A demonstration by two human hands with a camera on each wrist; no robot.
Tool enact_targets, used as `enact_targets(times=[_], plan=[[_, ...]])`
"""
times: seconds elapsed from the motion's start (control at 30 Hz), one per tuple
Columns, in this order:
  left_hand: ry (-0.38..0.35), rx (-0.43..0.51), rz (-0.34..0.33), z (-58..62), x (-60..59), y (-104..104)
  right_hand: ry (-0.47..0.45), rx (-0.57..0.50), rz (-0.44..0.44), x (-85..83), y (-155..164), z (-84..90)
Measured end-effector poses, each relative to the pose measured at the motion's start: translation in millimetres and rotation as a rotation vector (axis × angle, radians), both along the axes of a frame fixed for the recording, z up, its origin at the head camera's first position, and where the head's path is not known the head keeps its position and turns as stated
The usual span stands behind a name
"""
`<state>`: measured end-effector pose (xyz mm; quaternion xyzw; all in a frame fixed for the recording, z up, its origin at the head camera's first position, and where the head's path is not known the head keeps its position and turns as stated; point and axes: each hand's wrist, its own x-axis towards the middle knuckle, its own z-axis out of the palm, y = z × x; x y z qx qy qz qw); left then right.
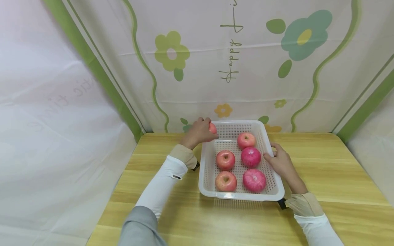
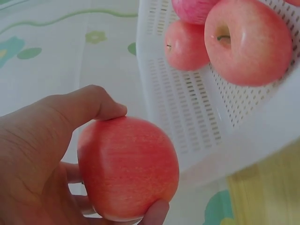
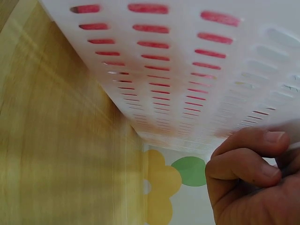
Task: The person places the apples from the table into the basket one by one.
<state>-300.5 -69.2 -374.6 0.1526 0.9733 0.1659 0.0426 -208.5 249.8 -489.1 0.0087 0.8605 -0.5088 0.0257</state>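
Note:
A white perforated basket (image 1: pixel 205 160) stands on the wooden table and holds several pink-red apples, among them one at the far end (image 1: pixel 246 140) and one at the near left (image 1: pixel 226 181). My left hand (image 1: pixel 199 131) grips another apple (image 1: pixel 212 128) at the basket's far left corner, just outside the rim. In the left wrist view this apple (image 2: pixel 127 168) sits between thumb and fingers of the left hand (image 2: pixel 33 154), beside the basket wall (image 2: pixel 187 122). My right hand (image 1: pixel 281 162) holds the basket's right rim; its fingers (image 3: pixel 248 159) curl under the rim next to the slotted wall (image 3: pixel 187 70).
The wooden table (image 1: pixel 323 177) stretches to both sides of the basket. A floral cloth backdrop (image 1: pixel 234 61) hangs straight behind it, and a white cloth wall (image 1: pixel 55 119) closes off the left side. The table's left edge runs close to my left sleeve.

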Motion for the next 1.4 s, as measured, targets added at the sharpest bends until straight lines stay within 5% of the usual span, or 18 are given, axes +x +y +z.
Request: enact_targets(times=[0.67,1.4], plan=[[-0.028,0.122,0.182,-5.2,1.1,42,0.003,0.003,0.0,0.9,-2,3.1],[-0.078,0.064,0.187,-17.0,-6.2,54,-0.008,0.017,-0.005,0.7,-2,3.8]])
